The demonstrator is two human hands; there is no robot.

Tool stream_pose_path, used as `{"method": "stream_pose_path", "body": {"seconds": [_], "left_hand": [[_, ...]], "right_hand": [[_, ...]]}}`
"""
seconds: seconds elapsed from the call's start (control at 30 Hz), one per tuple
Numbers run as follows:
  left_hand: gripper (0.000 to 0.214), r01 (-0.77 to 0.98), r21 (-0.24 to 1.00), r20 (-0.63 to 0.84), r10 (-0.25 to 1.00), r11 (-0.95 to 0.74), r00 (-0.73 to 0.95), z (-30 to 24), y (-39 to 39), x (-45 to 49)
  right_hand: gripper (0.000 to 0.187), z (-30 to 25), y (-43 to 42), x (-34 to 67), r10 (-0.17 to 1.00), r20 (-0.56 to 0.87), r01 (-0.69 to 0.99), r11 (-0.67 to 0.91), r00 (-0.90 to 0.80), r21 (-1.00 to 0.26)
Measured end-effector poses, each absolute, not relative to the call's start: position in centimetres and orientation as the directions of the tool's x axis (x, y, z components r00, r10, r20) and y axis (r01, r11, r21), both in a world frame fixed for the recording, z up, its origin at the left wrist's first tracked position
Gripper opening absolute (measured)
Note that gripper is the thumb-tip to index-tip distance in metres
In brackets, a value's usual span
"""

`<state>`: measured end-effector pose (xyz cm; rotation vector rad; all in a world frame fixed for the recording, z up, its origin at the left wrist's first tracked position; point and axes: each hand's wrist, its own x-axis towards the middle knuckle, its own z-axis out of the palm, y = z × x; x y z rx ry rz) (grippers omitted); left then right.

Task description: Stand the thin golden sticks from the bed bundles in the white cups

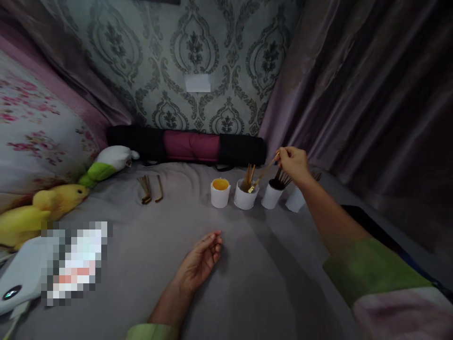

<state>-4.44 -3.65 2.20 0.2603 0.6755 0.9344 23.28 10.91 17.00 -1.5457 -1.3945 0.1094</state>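
Note:
My right hand [293,163] pinches the upper end of a slender gold-coloured utensil [264,174]. Its bright, flat lower end is at the mouth of a white cup [244,202], which has other thin gold pieces standing in it; the exact kind of utensil is too small to tell. Below and to the left, my left hand [201,262] rests palm up near the grey sheet, fingers loosely curled and nothing in it. To the left of that cup stands another white cup [219,197] with a yellow-orange inside.
Right of these stand a white cup [271,198] of dark sticks and another white container [295,200]. Several thin brown-gold pieces [144,189] lie at left. Plush toys [56,203], a white device with a cable [30,267] and a black-and-maroon bag [191,145] surround the sheet.

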Motion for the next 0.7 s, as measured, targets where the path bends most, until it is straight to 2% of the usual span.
{"method": "stream_pose_path", "body": {"seconds": [0.4, 0.7], "left_hand": [[0.02, -0.655, 0.477, -0.421, 0.807, 0.586, 0.415, 2.1, -3.6, -4.4], [0.019, -0.657, 0.481, -0.422, 0.81, 0.581, 0.407, 1.9, -3.6, -4.3]], "right_hand": [[0.024, 16.4, 12.0, 21.6, 0.86, 0.441, 0.766, 0.097, 0.258, -0.636], [0.025, 14.5, 13.5, 22.0, 0.914, 0.375, 0.792, 0.114, 0.152, -0.6]]}}
